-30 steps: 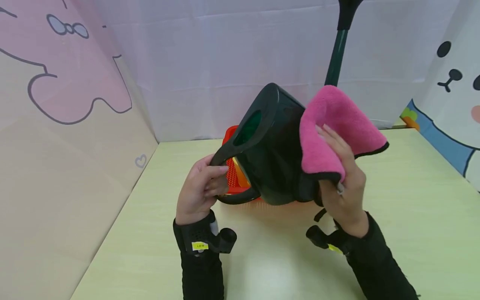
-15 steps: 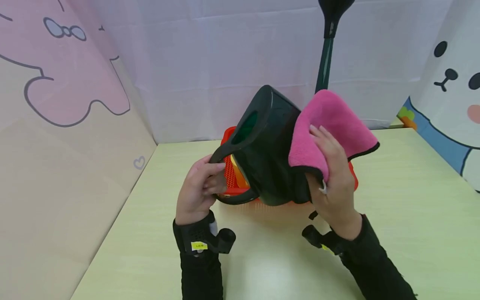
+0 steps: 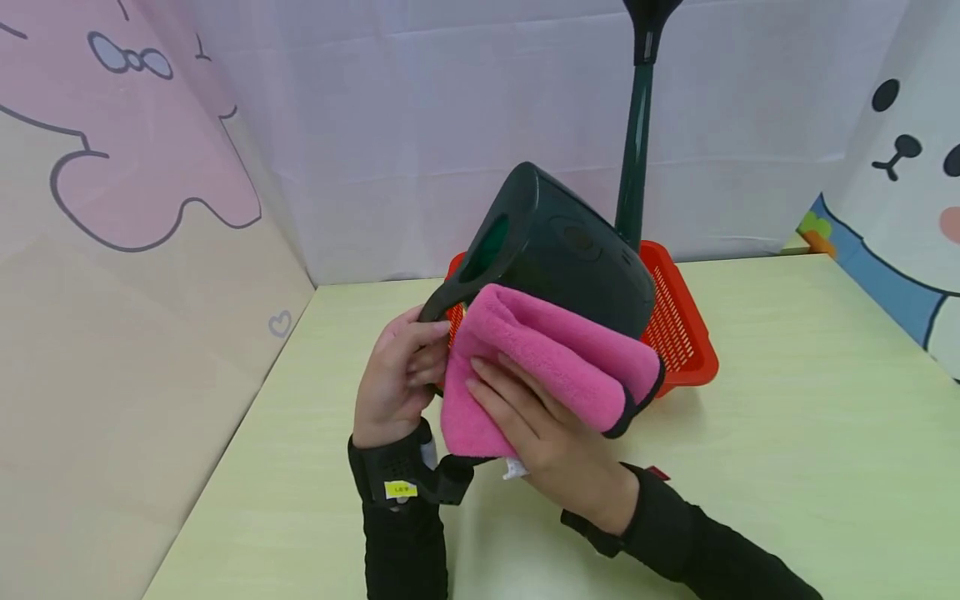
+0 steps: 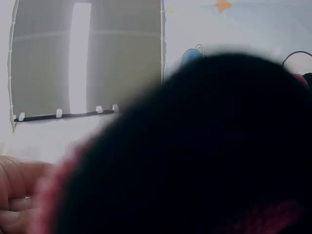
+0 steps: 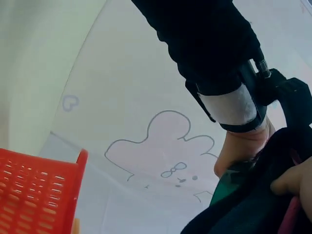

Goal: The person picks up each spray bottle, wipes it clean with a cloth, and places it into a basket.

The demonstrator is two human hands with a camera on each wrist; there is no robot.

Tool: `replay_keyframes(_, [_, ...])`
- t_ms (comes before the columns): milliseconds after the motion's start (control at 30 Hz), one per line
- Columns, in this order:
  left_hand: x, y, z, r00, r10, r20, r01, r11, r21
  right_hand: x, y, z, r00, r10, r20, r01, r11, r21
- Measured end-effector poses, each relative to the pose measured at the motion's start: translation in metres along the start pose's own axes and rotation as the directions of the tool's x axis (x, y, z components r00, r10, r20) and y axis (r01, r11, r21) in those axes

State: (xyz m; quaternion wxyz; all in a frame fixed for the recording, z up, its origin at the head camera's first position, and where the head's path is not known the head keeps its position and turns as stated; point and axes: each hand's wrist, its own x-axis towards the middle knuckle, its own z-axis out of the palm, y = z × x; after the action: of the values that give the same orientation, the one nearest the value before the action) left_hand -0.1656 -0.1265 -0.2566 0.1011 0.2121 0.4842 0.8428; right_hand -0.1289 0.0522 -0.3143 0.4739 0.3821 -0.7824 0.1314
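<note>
A dark green watering can (image 3: 577, 250) is held tilted above the table, its long spout (image 3: 636, 142) pointing up to a black sprinkler head (image 3: 649, 21). My left hand (image 3: 393, 379) grips the can's handle. With my right hand (image 3: 558, 442) I hold a pink cloth (image 3: 547, 350) with a black edge against the can's near side. The cloth covers the lower part of the can and part of the handle. A dark blur fills much of the left wrist view, with some fingers (image 4: 22, 190) at its left. The right wrist view catches a thumb (image 5: 292, 183) on the cloth.
Behind the can stands a red plastic basket (image 3: 678, 325), partly hidden by it. The pale green table (image 3: 810, 433) meets a white sheet (image 3: 420, 125) at the back. Printed cartoon sheets hang on both sides.
My right hand and the pink cloth have moved left and down from the can's spout side toward the handle. The can's far side is now uncovered; my left hand keeps its grip.
</note>
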Motion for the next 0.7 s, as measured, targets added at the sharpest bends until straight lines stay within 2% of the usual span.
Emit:
replay_keyframes(33, [0.000,0.000,0.000,1.000,-0.002,0.002,0.002,1.000,0.000,0.000,0.000,0.000,1.000,-0.006,0.014,0.006,1.000,0.011])
replay_keyframes(100, [0.000,0.000,0.001,1.000,-0.009,0.012,0.009,1.000,0.006,0.001,0.002,-0.002,1.000,0.012,-0.015,-0.011,0.999,0.043])
replay_keyframes(200, [0.000,0.001,0.002,0.999,-0.029,0.015,0.029,0.999,0.018,0.006,0.011,-0.004,0.986,0.076,-0.152,-0.060,0.993,0.106])
replay_keyframes(267, [0.000,0.001,0.002,0.999,-0.045,0.012,0.044,0.999,0.026,0.009,0.019,-0.006,0.954,0.142,-0.264,-0.105,0.983,0.149])
replay_keyframes(333, [-0.001,0.001,0.003,0.998,-0.060,0.007,0.060,0.998,0.026,0.012,0.029,-0.009,0.910,0.228,-0.347,-0.153,0.961,0.231])
replay_keyframes(400, [-0.002,0.002,0.003,0.998,-0.062,0.016,0.062,0.998,0.027,0.012,0.042,-0.014,0.862,0.332,-0.382,-0.203,0.919,0.338])
replay_keyframes(467, [-0.003,0.002,0.003,0.998,-0.058,0.031,0.057,0.998,0.024,0.012,0.055,-0.020,0.817,0.440,-0.372,-0.248,0.851,0.462])
replay_keyframes(533, [-0.004,0.003,0.002,0.997,-0.046,0.056,0.045,0.999,0.017,0.010,0.066,-0.028,0.784,0.526,-0.331,-0.282,0.776,0.565])
replay_keyframes(600, [-0.005,0.003,0.001,0.996,-0.035,0.078,0.035,0.999,0.009,0.007,0.074,-0.034,0.759,0.583,-0.290,-0.310,0.715,0.627])
replay_keyframes(633, [-0.006,0.003,0.001,0.996,-0.033,0.085,0.033,0.999,0.004,0.007,0.076,-0.036,0.751,0.598,-0.278,-0.312,0.694,0.649])
replay_keyframes(667, [-0.006,0.003,0.000,0.995,-0.031,0.092,0.032,0.999,-0.002,0.006,0.077,-0.037,0.749,0.603,-0.274,-0.311,0.685,0.659])
replay_keyframes(700, [-0.006,0.003,0.000,0.995,-0.031,0.096,0.032,0.999,-0.005,0.006,0.077,-0.037,0.749,0.600,-0.281,-0.310,0.692,0.652])
